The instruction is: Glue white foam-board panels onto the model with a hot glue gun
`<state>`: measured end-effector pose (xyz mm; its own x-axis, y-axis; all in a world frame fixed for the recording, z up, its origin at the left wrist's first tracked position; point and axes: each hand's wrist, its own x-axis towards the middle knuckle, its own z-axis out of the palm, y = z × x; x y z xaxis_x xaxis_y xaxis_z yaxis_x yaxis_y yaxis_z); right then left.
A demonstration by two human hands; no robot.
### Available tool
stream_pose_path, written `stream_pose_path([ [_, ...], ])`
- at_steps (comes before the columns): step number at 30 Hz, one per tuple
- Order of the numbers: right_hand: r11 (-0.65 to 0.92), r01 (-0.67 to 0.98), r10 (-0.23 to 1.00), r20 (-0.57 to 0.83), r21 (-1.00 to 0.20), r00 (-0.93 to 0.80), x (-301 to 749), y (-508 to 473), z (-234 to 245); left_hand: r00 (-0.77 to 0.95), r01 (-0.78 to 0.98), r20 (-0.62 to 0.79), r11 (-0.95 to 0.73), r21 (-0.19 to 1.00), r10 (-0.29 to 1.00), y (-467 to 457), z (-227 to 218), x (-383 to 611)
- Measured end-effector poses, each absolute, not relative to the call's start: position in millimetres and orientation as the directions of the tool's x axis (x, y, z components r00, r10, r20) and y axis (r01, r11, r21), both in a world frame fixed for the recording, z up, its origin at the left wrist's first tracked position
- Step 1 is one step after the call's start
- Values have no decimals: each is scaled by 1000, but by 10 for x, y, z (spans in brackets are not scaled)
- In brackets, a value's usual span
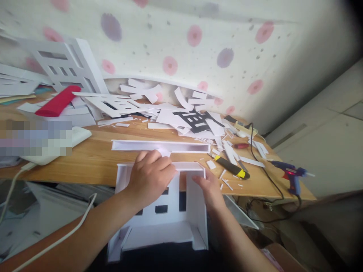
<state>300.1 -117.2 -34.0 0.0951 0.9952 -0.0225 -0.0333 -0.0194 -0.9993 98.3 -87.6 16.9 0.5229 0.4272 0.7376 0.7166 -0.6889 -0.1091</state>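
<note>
A white foam-board box model (159,223) with dark window cut-outs rests against the front edge of the wooden table (93,158). My left hand (150,175) lies on its top edge, fingers curled and pressing a small white strip (165,152) there. My right hand (208,189) grips the model's right side wall, fingers closed around it. Just behind the model lies a long, open white foam-board channel (160,146).
A yellow-black utility knife (231,167), a blue glue gun (292,176) with its cord, a red-handled tool (241,145), and several paper scraps lie at right. A cut-out white panel (64,64), a red roll (58,101) and a white device (56,145) sit at left.
</note>
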Motion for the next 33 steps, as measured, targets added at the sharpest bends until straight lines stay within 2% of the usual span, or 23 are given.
stream_pose_path([
  [12, -24, -16, 992, -26, -1000, 126, 2949, -1209, -284, 444, 719, 791, -694, -34, 421, -884, 115, 1029],
  [24, -48, -30, 991, -52, -998, 127, 2939, -1224, -265, 453, 683, 781, -731, 7, 430, -873, 101, 1018],
  [33, -44, -77, 988, -55, -996, 142, 2923, -1205, -253, 467, 678, 778, -735, -10, 420, -882, 80, 1024],
])
